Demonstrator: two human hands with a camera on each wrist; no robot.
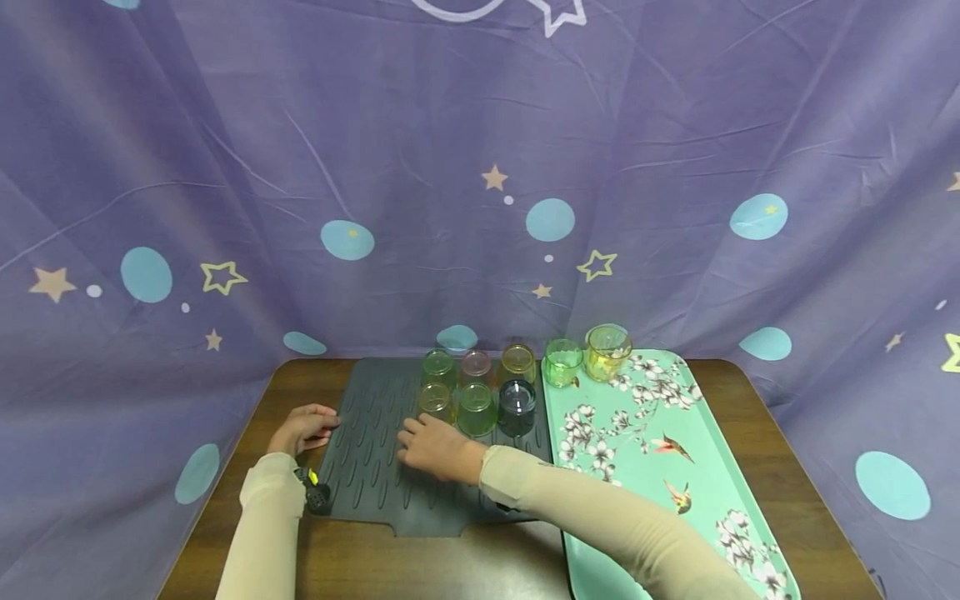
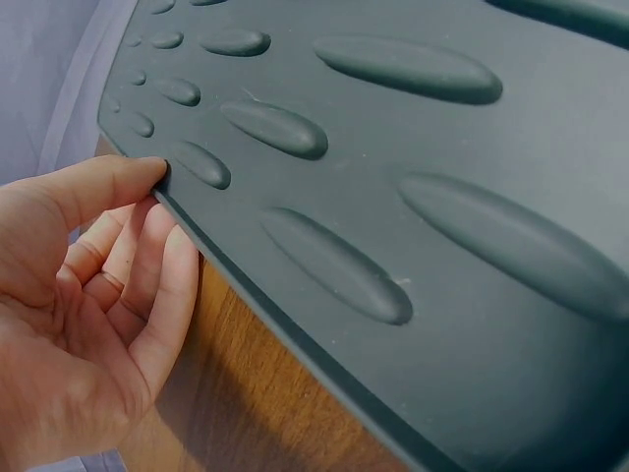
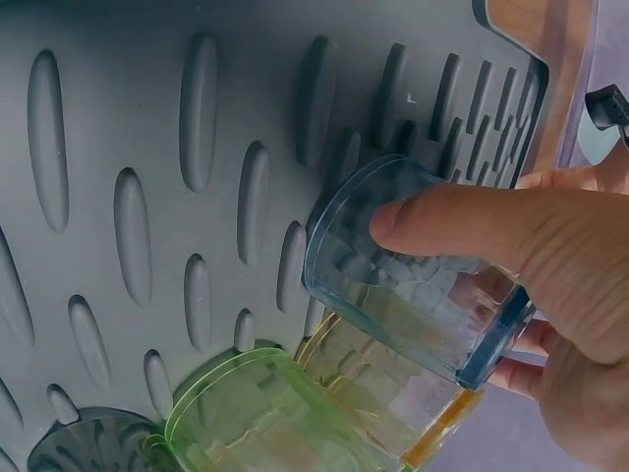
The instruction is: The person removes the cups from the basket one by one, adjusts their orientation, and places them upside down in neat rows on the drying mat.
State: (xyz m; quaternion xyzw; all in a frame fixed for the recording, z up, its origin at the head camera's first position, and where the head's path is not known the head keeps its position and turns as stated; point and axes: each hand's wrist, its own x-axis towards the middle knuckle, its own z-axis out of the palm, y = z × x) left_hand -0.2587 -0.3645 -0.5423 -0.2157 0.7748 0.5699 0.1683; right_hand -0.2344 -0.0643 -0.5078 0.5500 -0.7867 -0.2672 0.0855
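In the right wrist view, my right hand (image 1: pixel 438 450) grips a clear blue glass (image 3: pixel 393 261), thumb across its side and fingers behind it. The glass has its rim toward the dark grey drying mat (image 1: pixel 375 433); in the head view the hand hides it. Close beside it stand an amber glass (image 1: pixel 435 398) and a green glass (image 1: pixel 477 408), upside down on the mat. At the mat's left edge, my left hand (image 1: pixel 303 427) pinches the border, its thumb (image 2: pixel 138 180) on top and its other fingers at the underside.
A dark glass (image 1: pixel 517 408) ends the front row; behind are a green (image 1: pixel 438 367), a pink (image 1: pixel 476 367) and an amber glass (image 1: pixel 518 364). On the right, a mint floral tray (image 1: pixel 637 467) bears a green (image 1: pixel 563 363) and a yellow glass (image 1: pixel 607 353). A curtain (image 1: pixel 480 167) hangs behind the table.
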